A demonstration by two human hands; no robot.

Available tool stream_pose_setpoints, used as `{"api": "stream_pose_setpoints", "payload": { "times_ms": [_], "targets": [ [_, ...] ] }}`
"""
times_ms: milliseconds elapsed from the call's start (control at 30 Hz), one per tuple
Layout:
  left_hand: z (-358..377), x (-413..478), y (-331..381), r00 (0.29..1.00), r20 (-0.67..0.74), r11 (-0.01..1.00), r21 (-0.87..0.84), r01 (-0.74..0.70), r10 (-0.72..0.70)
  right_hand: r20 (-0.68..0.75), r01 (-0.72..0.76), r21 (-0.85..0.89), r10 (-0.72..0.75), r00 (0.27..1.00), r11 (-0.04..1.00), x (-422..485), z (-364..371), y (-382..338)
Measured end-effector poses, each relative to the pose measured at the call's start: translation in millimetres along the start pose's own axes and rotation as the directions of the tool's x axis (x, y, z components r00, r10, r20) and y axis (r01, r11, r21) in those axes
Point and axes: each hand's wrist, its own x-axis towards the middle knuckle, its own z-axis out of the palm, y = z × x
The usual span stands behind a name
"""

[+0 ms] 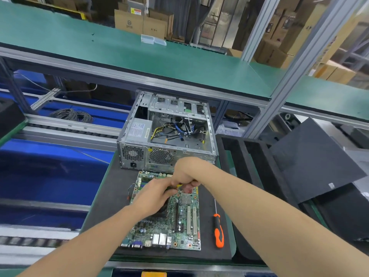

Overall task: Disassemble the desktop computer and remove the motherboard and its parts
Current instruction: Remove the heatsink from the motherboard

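My left hand (154,193) rests on the motherboard (179,222), which lies flat on the worktop (111,196) before the case (169,148). Its fingers (169,191) pinch a yellow-tipped piece (179,185). My right hand (186,172) is fisted above; what it holds, I cannot tell. Best to steady the board and pull straight.

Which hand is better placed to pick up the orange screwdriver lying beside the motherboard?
Probably the right hand. The orange screwdriver lies on the mat to the right of the motherboard, beside the right forearm. The left hand would have to cross the board and that arm.
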Motion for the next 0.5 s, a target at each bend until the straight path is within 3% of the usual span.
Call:
{"api": "stream_pose_setpoints", "payload": {
  "times_ms": [167, 367, 433, 500],
  "targets": [
    [-1.7, -0.1, -1.5, 0.999, 0.030, 1.000, -0.017, -0.014, 0.015, -0.196, 0.041, -0.203, -0.081, 0.977, 0.978, -1.6, 3.3, 7.2],
    [-1.6, 0.4, -2.6, 0.998, 0.059, 0.999, 0.035, -0.019, 0.016, -0.316, 0.177, -0.471, -0.353, 0.881, 0.864, -2.0, 5.7, -5.5],
    [-2.1, -0.5, -2.6, 0.997, 0.071, 0.998, 0.056, 0.012, -0.016, -0.300, 0.191, -0.615, -0.450, 0.841, 0.765, -4.0, 8.4, -9.1],
    [-2.4, -0.5, -2.1, 0.996, 0.084, 0.996, 0.087, 0.033, -0.040, -0.237, 0.195, -0.782, -0.571, 0.786, 0.593, -5.7, 10.7, -11.4]
  ]
}}
